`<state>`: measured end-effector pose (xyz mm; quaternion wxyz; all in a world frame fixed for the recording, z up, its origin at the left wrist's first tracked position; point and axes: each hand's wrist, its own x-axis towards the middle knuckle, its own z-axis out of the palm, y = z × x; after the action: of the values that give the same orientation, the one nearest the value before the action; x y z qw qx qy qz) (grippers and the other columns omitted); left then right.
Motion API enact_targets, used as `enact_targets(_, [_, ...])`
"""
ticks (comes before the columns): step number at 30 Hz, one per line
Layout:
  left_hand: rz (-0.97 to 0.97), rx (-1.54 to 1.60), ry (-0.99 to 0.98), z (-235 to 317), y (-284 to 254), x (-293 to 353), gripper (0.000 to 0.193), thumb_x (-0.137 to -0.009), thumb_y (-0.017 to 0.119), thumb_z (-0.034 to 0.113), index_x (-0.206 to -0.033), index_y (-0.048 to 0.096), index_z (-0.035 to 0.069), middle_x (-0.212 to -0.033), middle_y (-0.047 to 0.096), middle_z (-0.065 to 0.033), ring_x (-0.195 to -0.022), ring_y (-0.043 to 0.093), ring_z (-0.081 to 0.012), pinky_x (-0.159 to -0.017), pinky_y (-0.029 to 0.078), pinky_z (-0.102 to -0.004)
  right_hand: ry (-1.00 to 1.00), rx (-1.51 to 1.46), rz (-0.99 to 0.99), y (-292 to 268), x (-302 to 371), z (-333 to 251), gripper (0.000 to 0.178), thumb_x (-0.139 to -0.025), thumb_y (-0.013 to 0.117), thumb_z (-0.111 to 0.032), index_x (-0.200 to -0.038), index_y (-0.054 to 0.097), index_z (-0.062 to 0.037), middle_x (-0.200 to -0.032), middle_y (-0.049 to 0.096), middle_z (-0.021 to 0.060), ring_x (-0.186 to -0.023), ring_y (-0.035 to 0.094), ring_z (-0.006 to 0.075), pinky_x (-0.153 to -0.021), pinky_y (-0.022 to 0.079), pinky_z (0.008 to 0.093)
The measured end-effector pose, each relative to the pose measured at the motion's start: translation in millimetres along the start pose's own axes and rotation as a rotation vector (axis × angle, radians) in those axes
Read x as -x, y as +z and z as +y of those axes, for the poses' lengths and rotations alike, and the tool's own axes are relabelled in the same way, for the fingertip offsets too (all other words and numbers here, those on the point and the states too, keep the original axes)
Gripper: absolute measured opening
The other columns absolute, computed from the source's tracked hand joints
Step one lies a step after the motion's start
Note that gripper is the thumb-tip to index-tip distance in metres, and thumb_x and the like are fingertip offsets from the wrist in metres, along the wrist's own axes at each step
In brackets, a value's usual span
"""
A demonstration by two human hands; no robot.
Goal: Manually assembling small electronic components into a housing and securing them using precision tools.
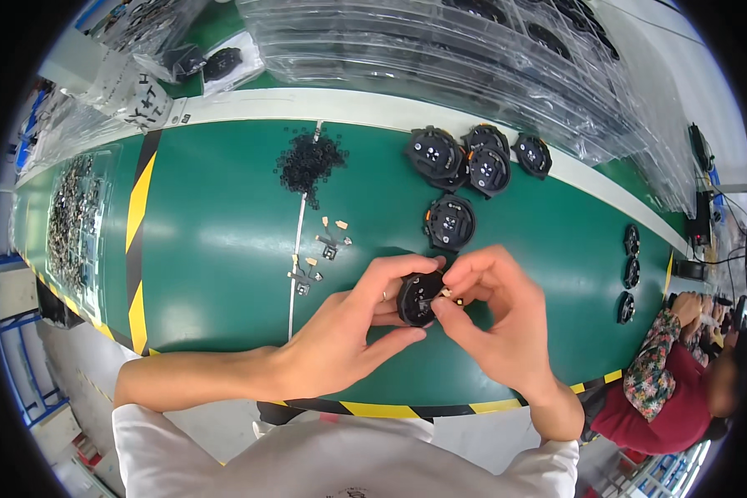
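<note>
My left hand [336, 336] grips a round black housing [413, 303], shaped like a watch case, tilted on its edge above the green table. The thumb and fingers hold it by the rim. At its right side my right hand [506, 328] pinches a small flex cable piece [446, 293] with pale gold ends, right against the housing's open face. The fingertips partly hide where the two meet. Similar flex cable pieces [329, 248] lie on the table beyond my left hand. Just past my hands rests another black housing [451, 222].
Several black housings [489, 168] cluster at the far edge; three more [632, 272] line up at right. A heap of tiny black rings [310, 163] lies far centre. A clear tray of small parts [79, 220] sits left. Stacked plastic trays [440, 70] stand behind. A co-worker [672, 390] sits right.
</note>
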<state>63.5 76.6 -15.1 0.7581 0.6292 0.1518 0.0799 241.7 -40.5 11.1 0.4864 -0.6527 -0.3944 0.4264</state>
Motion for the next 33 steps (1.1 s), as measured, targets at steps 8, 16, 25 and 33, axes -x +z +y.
enact_targets(8, [0.056,-0.008,0.023,-2.5,4.1,-1.9,0.059,-0.094,0.065,-0.010,-0.142,0.035,0.007,-0.154,0.048,-0.0155,-0.124,0.065,-0.0271,-0.108,0.053,-0.0432,-0.019,0.030,0.058,5.2,-0.8,5.1,0.025,-0.085,0.072,0.011,-0.104,0.059,-0.0003,-0.095,0.066,0.0047,-0.086,0.067,0.0103,-0.073,0.055,0.0248])
enact_targets(16, [0.059,0.005,0.002,0.5,3.6,1.0,0.058,-0.093,0.066,-0.010,-0.141,0.036,0.006,-0.157,0.045,-0.0163,-0.125,0.065,-0.0268,-0.109,0.053,-0.0426,-0.030,0.017,0.056,6.2,-0.3,5.5,0.025,-0.085,0.073,0.010,-0.104,0.059,0.0002,-0.095,0.066,0.0053,-0.086,0.067,0.0104,-0.072,0.055,0.0246])
enact_targets(25, [0.051,0.004,0.020,-1.4,3.9,0.4,0.057,-0.093,0.065,-0.012,-0.140,0.037,0.006,-0.158,0.043,-0.0170,-0.126,0.063,-0.0264,-0.109,0.053,-0.0415,-0.054,0.068,0.076,9.9,1.6,7.3,0.025,-0.085,0.074,0.009,-0.104,0.059,0.0004,-0.094,0.068,0.0063,-0.084,0.068,0.0111,-0.072,0.056,0.0256])
enact_targets(33, [0.062,-0.037,0.076,-4.5,5.2,-2.4,0.062,-0.093,0.063,-0.015,-0.143,0.034,0.007,-0.158,0.041,-0.0208,-0.131,0.059,-0.0267,-0.109,0.053,-0.0423,-0.201,0.191,0.174,16.2,1.0,12.2,0.028,-0.082,0.075,0.009,-0.105,0.062,0.0006,-0.092,0.068,0.0057,-0.077,0.068,0.0114,-0.068,0.057,0.0255])
